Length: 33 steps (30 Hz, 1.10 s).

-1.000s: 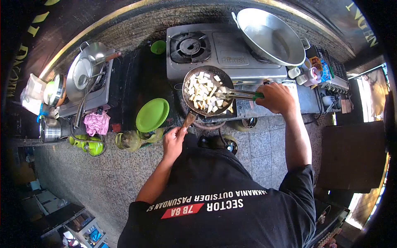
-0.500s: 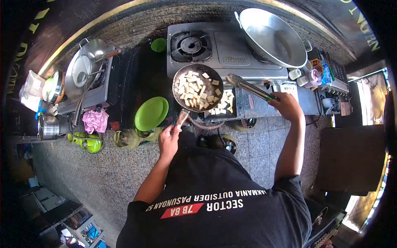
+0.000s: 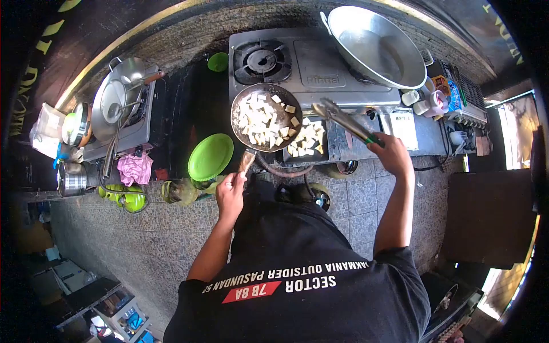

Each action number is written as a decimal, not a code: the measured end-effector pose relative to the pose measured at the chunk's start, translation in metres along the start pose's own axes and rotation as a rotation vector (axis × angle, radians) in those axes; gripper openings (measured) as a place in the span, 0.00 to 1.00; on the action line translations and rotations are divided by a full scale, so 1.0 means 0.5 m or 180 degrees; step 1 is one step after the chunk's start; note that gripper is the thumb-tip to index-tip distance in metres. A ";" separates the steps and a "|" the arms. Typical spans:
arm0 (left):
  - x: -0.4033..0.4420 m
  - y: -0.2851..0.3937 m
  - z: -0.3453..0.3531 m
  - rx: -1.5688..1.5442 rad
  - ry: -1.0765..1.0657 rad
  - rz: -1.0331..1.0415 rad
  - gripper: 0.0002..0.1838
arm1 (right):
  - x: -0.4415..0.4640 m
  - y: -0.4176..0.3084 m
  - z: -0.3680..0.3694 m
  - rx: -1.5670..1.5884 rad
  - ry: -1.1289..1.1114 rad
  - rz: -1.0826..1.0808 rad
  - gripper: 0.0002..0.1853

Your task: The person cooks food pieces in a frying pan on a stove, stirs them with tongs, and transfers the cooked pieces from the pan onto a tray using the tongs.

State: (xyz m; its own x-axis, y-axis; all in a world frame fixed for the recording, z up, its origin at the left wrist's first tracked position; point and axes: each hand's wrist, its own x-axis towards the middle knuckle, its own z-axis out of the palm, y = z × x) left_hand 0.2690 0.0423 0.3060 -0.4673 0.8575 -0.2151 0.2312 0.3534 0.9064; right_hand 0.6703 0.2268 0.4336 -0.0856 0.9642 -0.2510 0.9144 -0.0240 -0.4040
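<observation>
"At the wooden handle [image 3: 247, 160], what is the left hand [image 3: 230, 197] doing?"

"It is clamping its fingers around it, holding the frying pan [image 3: 283, 117] before the stove [image 3: 320, 51]. Pale cubes [image 3: 256, 117] are covering much of the pan's base."

"And the right hand [image 3: 392, 154]?"

"It is gripping the tongs [image 3: 350, 124], which are pointing toward the stove, apart from the pan."

"What is lying nearby?"

"More cubes [image 3: 309, 139] are sitting in a black tray [image 3: 325, 155], showing past the pan's right edge; a green plate [image 3: 210, 157] is resting to its left."
</observation>
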 end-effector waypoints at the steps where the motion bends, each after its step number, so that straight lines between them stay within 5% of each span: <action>1: -0.001 0.000 0.002 0.0074 -0.0053 -0.0051 0.19 | -0.005 -0.020 -0.021 0.0010 0.0004 0.0009 0.21; 11: -0.007 0.027 0.044 0.0294 -0.0237 0.0232 0.22 | 0.027 -0.155 -0.077 -0.1948 0.0082 -0.1193 0.16; 19: -0.019 0.024 0.052 0.0605 -0.0363 0.0291 0.24 | 0.058 -0.184 -0.062 -0.2168 -0.0452 -0.1124 0.16; 24: -0.024 0.008 0.061 0.0203 -0.0247 0.0282 0.24 | 0.060 -0.141 -0.039 -0.2025 0.0220 -0.1635 0.12; 33: -0.019 0.012 0.040 0.0245 -0.0106 0.0008 0.21 | 0.025 -0.063 -0.084 -0.0876 -0.0387 -0.0555 0.13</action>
State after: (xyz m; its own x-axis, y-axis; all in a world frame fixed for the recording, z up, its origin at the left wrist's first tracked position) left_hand 0.2918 0.0439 0.3063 -0.4383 0.8700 -0.2259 0.2979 0.3777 0.8767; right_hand 0.6571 0.2505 0.4800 -0.2813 0.9086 -0.3088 0.9529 0.2264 -0.2017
